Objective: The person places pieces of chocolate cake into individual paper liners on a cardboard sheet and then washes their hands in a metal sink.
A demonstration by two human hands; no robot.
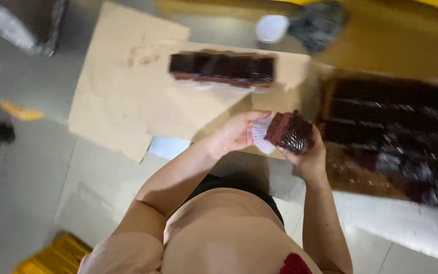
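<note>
Holding a stack of dark brown, glossy pleated cups (291,132) between both hands, above the edge of a tan cardboard sheet (122,96) — left hand (236,133) cupped on the white pleated end, right hand (307,155) wrapped underneath, fingers closed on it. Row of matching dark cups (222,68) lying on the cardboard; box of dark cups (391,137) just right.

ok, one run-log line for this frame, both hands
left hand: on white pleated liner | right hand: holds dark stack | row of dark pieces on cardboard | dark tray at right
</note>
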